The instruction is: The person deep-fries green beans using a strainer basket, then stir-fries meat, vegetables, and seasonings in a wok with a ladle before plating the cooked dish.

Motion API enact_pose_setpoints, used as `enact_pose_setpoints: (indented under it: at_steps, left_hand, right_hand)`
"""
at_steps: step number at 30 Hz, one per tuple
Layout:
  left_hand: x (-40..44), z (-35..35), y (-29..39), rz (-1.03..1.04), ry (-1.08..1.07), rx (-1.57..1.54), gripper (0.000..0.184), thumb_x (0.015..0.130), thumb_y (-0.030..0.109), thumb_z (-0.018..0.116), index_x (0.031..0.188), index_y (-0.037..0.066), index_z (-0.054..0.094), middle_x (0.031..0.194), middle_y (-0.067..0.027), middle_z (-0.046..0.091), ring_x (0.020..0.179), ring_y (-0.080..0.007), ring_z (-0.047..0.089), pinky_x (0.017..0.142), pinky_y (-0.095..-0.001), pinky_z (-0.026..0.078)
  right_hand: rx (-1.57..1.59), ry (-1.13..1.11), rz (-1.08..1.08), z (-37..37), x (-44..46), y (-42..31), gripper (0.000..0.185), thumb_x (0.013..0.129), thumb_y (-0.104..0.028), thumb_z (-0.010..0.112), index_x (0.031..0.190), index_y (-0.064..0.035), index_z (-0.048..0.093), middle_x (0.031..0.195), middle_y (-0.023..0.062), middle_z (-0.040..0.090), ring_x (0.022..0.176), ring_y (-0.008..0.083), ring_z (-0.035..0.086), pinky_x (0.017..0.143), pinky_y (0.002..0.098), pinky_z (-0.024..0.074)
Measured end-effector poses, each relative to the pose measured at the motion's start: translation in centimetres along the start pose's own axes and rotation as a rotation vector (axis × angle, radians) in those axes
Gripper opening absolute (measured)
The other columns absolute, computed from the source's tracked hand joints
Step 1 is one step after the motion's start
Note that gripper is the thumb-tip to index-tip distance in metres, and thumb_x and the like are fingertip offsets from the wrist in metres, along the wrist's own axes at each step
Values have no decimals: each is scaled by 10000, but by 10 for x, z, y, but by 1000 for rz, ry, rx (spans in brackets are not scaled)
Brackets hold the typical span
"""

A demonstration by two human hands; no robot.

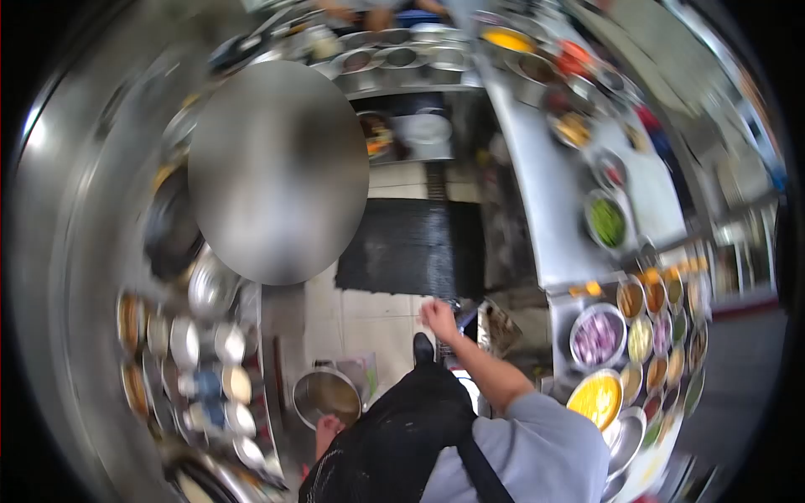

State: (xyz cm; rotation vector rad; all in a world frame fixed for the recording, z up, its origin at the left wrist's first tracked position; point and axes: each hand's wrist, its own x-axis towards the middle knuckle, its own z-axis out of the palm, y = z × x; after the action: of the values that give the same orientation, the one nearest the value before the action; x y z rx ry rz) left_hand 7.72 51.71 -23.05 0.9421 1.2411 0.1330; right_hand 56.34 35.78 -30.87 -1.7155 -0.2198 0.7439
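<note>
My right hand (438, 318) is in front of my body, above the tiled floor, its fingers curled in with nothing visible in them. My left hand (329, 429) hangs low at my left side, beside the rim of a large metal pot (309, 406) that stands near the floor. Blur hides the left fingers, so I cannot tell whether they touch the pot or hold anything. Below my right hand, a dark shoe (423, 347) shows under my black apron (394, 427). A crumpled silvery and brown item (498, 327) lies near my right forearm.
A black mat (394, 243) covers the floor ahead. To the right, a steel counter (524, 197) bears bowls of chopped onion (598, 338), yellow liquid (597, 401) and greens (605, 222). Several metal containers (185, 342) line the left side. Another person's hands (379, 15) show at the far end.
</note>
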Motion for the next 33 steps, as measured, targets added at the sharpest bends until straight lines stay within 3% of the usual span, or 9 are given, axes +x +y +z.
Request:
enact_pose_setpoints:
  at_steps: [3, 4, 5, 9, 11, 15, 24, 29, 33]
  left_hand:
    - [-18, -22, -43, 27, 10, 94, 217, 982, 111, 678, 1145, 86, 537, 789, -12, 600, 593, -111, 544, 478, -252, 432]
    - [-52, 1, -24, 25, 210, 37, 97, 972, 98, 644, 1035, 87, 571, 719, -2, 567, 538, -103, 501, 461, -253, 393]
    - [-53, -20, -49, -4, 152, 104, 173, 1007, 122, 630, 1162, 72, 573, 852, -28, 620, 633, -108, 553, 519, -260, 438]
    - [-79, -56, -146, 55, 359, 3, 216, 950, 195, 714, 1086, 52, 626, 809, -27, 636, 649, -112, 586, 542, -294, 471]
    - [-88, -69, -213, 156, 550, -62, 255, 939, 211, 730, 1110, 41, 649, 849, -57, 674, 681, -135, 632, 585, -322, 522]
    - [-152, -105, -321, 66, 656, -98, 362, 875, 230, 793, 1152, 29, 677, 998, -121, 733, 866, -210, 704, 748, -387, 596]
    - [-353, -71, -574, -271, 1188, -1038, 146, 906, 103, 688, 1043, 76, 645, 814, -99, 654, 589, -203, 629, 489, -340, 535]
    - [-407, -22, -595, -317, 1264, -1411, 107, 894, 130, 600, 957, 66, 659, 726, -98, 633, 558, -201, 620, 432, -343, 483]
    - [-380, -5, -574, -230, 1216, -1418, 88, 928, 176, 600, 896, 95, 600, 654, -89, 576, 551, -195, 625, 375, -323, 423]
  right_hand:
    - [-258, -542, -58, 46, -97, 1, 310, 1065, -268, 574, 972, 14, 661, 783, 130, 717, 714, 199, 720, 675, 366, 563]
    - [-323, -758, 16, 56, -117, -3, 282, 1054, -250, 598, 993, 15, 672, 819, 132, 728, 749, 214, 731, 711, 370, 567]
    - [-492, -893, -225, 62, -131, -4, 239, 1036, -220, 623, 1060, 6, 696, 867, 147, 741, 816, 251, 742, 766, 384, 571]
    - [-752, -1235, -313, 87, -134, 31, 219, 947, -145, 672, 1114, -16, 728, 977, 217, 755, 936, 358, 749, 817, 419, 578]
    - [-883, -1248, -587, 104, -129, 29, 218, 908, -150, 676, 1068, -17, 744, 969, 229, 756, 917, 368, 754, 817, 443, 586]
    - [-945, -1255, -433, 163, -176, -42, 245, 968, -124, 634, 1130, 45, 705, 872, 146, 752, 735, 236, 762, 626, 360, 594]
    - [-698, -1724, 117, 444, -487, -124, 543, 1029, -403, 667, 1377, 5, 585, 1242, 136, 710, 1066, 229, 723, 858, 362, 585]
    - [-375, -1681, 331, 606, -601, -127, 767, 1001, -553, 644, 1483, 14, 460, 1427, 257, 574, 1237, 320, 651, 990, 476, 559]
    - [-321, -1670, 488, 698, -659, -129, 675, 996, -544, 651, 1367, 5, 522, 1289, 253, 604, 1144, 323, 669, 958, 475, 571]
